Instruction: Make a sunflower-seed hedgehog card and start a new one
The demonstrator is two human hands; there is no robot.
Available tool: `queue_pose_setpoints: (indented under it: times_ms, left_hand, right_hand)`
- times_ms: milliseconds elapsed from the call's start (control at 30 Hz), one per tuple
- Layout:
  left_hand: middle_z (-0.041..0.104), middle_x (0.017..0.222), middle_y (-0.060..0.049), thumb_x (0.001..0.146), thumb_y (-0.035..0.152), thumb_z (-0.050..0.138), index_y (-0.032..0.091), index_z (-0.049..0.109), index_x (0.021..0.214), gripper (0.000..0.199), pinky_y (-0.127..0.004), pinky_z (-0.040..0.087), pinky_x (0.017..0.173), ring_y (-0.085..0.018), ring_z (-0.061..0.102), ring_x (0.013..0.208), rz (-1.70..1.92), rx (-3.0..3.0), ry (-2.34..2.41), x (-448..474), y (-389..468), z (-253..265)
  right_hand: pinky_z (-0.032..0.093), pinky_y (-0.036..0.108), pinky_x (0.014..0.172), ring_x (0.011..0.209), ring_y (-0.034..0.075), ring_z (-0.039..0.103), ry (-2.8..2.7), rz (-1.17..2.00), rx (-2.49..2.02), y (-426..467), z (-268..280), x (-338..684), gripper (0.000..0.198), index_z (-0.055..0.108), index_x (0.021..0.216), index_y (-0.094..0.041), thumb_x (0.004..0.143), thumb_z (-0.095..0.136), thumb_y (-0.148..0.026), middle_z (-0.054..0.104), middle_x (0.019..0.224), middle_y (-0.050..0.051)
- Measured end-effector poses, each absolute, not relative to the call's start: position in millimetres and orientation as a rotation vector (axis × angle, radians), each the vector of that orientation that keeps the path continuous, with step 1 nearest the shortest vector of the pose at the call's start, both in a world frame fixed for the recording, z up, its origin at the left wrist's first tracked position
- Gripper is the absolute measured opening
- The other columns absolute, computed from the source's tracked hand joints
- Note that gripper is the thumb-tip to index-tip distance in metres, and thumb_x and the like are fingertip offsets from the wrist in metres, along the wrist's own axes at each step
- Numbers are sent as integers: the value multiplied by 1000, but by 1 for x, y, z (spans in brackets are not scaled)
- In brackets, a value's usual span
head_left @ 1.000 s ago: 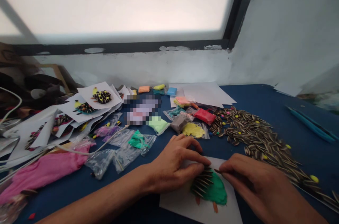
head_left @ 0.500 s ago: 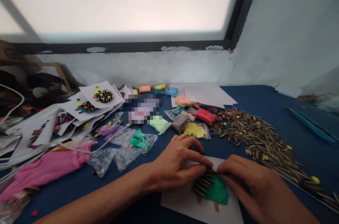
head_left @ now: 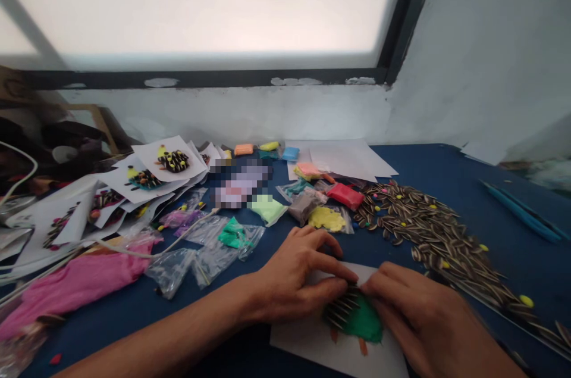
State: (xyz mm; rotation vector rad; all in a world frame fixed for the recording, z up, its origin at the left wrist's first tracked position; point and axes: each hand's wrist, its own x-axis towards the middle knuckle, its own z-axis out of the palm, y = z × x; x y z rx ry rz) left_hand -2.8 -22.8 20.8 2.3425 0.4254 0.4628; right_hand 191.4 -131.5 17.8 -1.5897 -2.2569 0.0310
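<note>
A green clay shape (head_left: 366, 321) lies on a white sheet of paper (head_left: 307, 342) in front of me, with two orange strips below it. Striped sunflower seeds (head_left: 341, 311) stick into its left half in slanted rows. From the left, my left hand (head_left: 297, 280) reaches over the paper, thumb and index finger closed on a seed at the clay's upper edge. My right hand (head_left: 417, 312) is closed in a pinch against the clay's upper right edge, close to the left fingertips. Whatever its fingers hold is hidden.
A heap of sunflower seeds (head_left: 428, 223) spreads at the right, near blue tweezers (head_left: 521, 211). Behind my hands lie yellow clay (head_left: 328, 219) and a red clay packet (head_left: 345, 196). Finished seed pictures (head_left: 172, 161) are piled at the left, beyond pink clay (head_left: 84, 283) and a white cable (head_left: 178, 241).
My right fingertips have shifted slightly left, closer to the left fingertips at the clay's upper edge. My left hand stays nearly still.
</note>
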Motion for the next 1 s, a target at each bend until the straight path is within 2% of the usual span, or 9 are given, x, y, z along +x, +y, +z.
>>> queue_pose_setpoints:
  times_ms: [167,367,467,600,767,1000]
  left_hand:
    - [58,111,-7,91,24,63,23,74,107,20,-41,33,99,-22,52,106,461,2345,424,-3,-24,20]
    - [59,111,-7,93,26,60,23,72,111,22,-40,34,97,-21,53,107,461,2309,442,-3,-23,22]
    - [60,109,-6,95,25,55,23,71,115,25,-39,35,96,-20,54,106,467,2251,455,-3,-22,24]
    - [62,107,-6,96,24,51,20,72,110,25,-38,36,95,-20,54,105,478,2206,460,-4,-22,25]
    - [63,104,-6,96,26,51,18,74,105,26,-38,37,93,-20,55,103,500,2181,462,-4,-23,24]
    - [65,102,-7,97,26,48,15,74,101,29,-37,38,92,-20,55,101,487,2154,484,-2,-23,28]
  right_hand:
    - [46,22,49,57,13,62,-2284,10,-1603,-131,14,191,27,58,73,-23,91,41,-13,59,67,1]
    - [49,23,50,59,14,65,-2238,-18,-1649,-132,28,196,26,63,82,-26,95,41,-23,64,71,0]
    - [49,25,47,55,15,67,-2147,-193,-1686,-127,36,210,28,64,79,-25,95,42,-28,67,69,0]
    - [51,30,44,54,18,69,-2100,-503,-1779,-116,34,240,36,70,81,-25,95,38,-32,71,75,2]
    - [50,28,44,61,19,70,-2112,-560,-1832,-106,24,262,44,75,85,-25,97,34,-36,69,78,4]
    - [50,29,49,65,19,68,-2198,-527,-1889,-99,13,265,30,75,88,-24,92,45,-27,66,79,5]
